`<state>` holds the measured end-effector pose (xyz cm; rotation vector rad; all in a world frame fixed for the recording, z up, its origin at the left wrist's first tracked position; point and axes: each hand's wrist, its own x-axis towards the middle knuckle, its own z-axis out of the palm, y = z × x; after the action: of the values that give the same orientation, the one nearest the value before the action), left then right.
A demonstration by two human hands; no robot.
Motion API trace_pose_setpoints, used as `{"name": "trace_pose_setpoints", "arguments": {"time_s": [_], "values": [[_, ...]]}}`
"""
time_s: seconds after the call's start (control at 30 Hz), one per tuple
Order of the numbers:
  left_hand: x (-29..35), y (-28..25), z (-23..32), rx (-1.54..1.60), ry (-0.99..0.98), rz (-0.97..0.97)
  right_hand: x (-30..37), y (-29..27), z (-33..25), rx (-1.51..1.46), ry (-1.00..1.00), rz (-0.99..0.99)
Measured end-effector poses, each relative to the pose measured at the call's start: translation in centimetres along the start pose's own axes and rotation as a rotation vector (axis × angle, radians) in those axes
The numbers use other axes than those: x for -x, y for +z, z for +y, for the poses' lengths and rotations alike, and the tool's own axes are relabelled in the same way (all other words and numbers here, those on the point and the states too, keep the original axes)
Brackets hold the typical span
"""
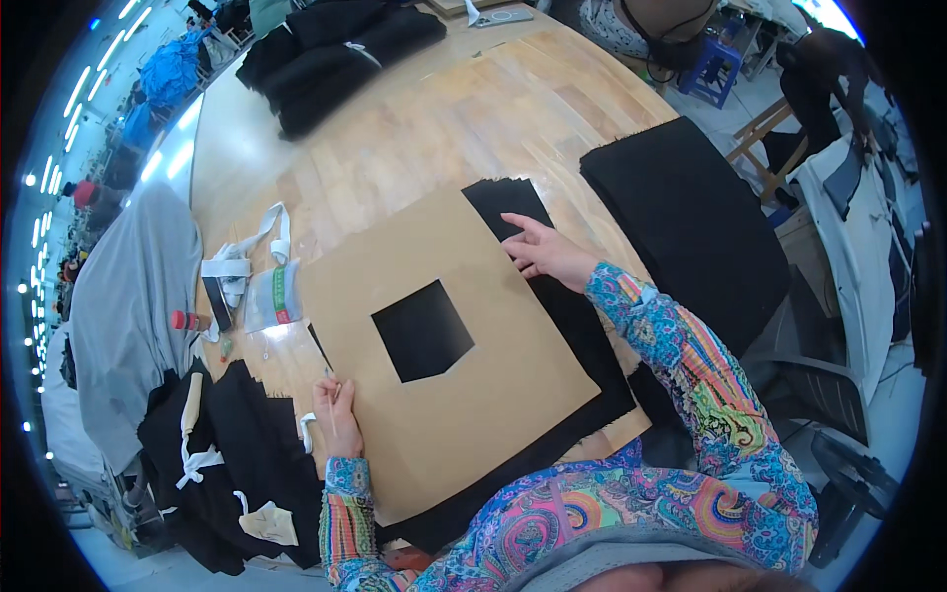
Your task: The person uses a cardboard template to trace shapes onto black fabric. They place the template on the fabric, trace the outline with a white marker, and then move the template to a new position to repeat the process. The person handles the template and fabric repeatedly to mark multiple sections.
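A brown card template lies flat on black cloth in the middle of the worktop, directly in front of the person and between the two hands. Its longer sides appear to run from the far left toward the near right, and the cloth shows beyond its right and near edges. The left hand is at the card's left edge, toward the near end; its grip is closed on a thin pale stick, too small to identify. The right hand is on the opposite side, farther up, with its fingers spread and its grip apart: the index finger reaches out over the black cloth while the lower fingertips come to the card's right edge, though whether they press on it cannot be told. The five-sided cutout, cloth showing through it, lies between the hands, to the right of and beyond the left grip, to the left of and nearer the body than the right one. Of the two, the left hand looks slightly nearer to the opening. A black cloth stack lies off to the right.
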<state>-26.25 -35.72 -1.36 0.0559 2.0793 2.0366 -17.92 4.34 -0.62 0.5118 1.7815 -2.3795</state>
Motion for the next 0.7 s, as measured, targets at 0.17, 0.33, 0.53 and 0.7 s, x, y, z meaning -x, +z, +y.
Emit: {"name": "trace_pose_setpoints", "arguments": {"time_s": [0.17, 0.33, 0.53, 0.7], "values": [[0.4, 1.5, -1.0, 0.007, -0.083, -0.096, -2.4, 0.1, 0.1, 0.562, -0.112, 0.194], [1.7, 1.3, -0.5, -0.044, -0.102, -0.099, -5.1, 0.7, 0.3, 0.846, -0.178, 0.273], [1.9, 2.2, 0.1, 0.029, -0.125, -0.071, -7.1, 0.4, -0.2, 1.006, -0.136, 0.267], [2.1, 2.4, 0.4, 0.057, -0.124, -0.035, -8.1, 1.1, -1.5, 1.119, -0.066, 0.249]]}}
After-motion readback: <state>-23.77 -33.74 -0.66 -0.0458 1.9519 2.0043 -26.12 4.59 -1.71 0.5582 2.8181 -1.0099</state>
